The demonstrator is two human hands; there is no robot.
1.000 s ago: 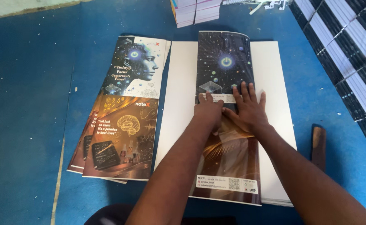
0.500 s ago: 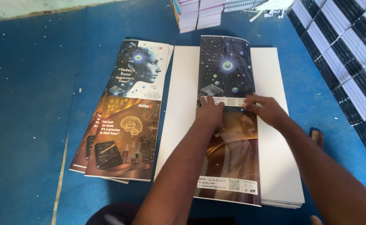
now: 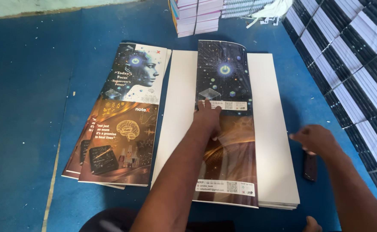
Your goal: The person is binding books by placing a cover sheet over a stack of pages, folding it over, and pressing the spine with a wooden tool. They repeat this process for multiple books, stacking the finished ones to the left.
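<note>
the left hand (image 3: 208,118) lies flat, fingers spread and open, pressing on a long glossy printed cover sheet (image 3: 226,124), dark blue with glowing circuit art on its far half and brown-gold swirls on the near half. that sheet lies lengthwise on a stack of plain white sheets (image 3: 272,141), matte and rectangular, whose thin layered edges show at the near right corner. the right hand (image 3: 316,138) hovers off to the right of the stack, over the blue floor (image 3: 25,107), fingers loosely curled and holding nothing; just beneath and beside it lies a small dark oblong object (image 3: 311,166) (too dark and partly covered by the hand to identify).

to the left of the white stack, a fanned pile of glossy covers (image 3: 122,129) rests on the floor, the top one showing a profile illustration above and a glowing brain drawing below; the lower sheets peek out only at their edges. along the right edge run rows of bound books (image 3: 360,73) with black spines and white page blocks, cut off by the frame. more stacked books (image 3: 197,17) stand at the top, also cut off. the floor looks rough and scuffed.
</note>
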